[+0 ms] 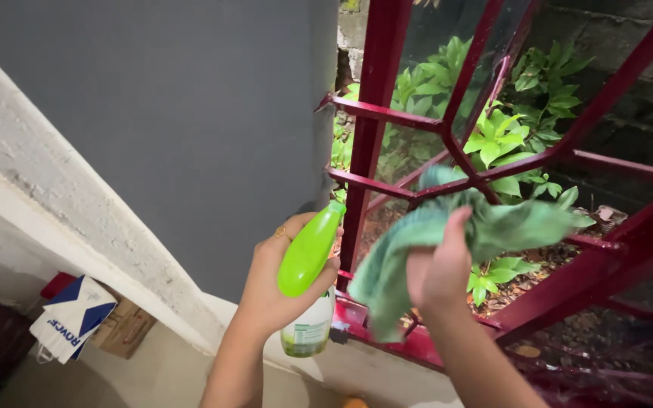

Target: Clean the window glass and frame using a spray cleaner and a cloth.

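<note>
My left hand grips a spray bottle with a bright green head and a clear body holding a little green liquid; its nozzle points up toward the dark red window frame. My right hand clutches a green cloth, bunched and pressed against the glass near the red grille bars. Part of the cloth hangs below my right hand, over the sill.
A grey wall stands left of the window, above a rough white ledge. Green plants and a block wall show through the glass. Below left lie a white-and-blue bag and a cardboard box.
</note>
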